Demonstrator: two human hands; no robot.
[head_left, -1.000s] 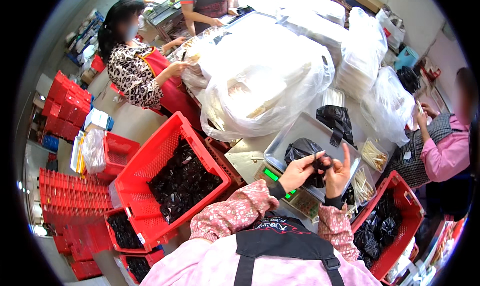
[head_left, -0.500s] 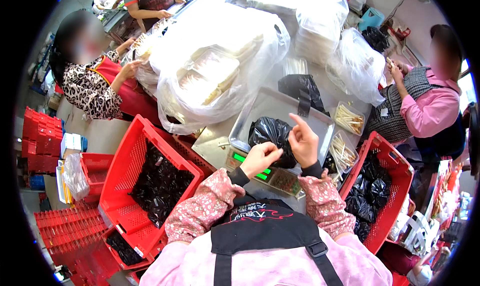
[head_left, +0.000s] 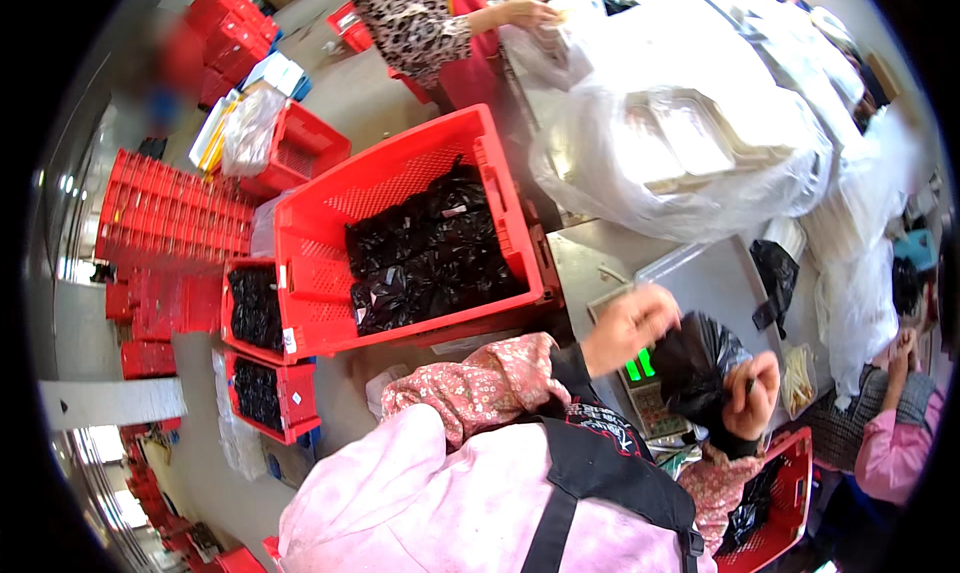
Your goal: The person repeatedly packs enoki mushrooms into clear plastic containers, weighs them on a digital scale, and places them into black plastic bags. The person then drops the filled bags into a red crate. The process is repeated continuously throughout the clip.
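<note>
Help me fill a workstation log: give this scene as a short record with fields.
Left grip: at the left side of the black plastic bag, contact unclear
Right grip: curled at the bag's right side, hold unclear
Digital scale: green display lit
Metal tray: partly hidden by the bag
Large red crate: to the left, holding piled black bags
Co-worker's pink sleeve: far right

Bright, with white glare on the big clear bag (head_left: pixel 592 165), curved edges, 4 black corners
</note>
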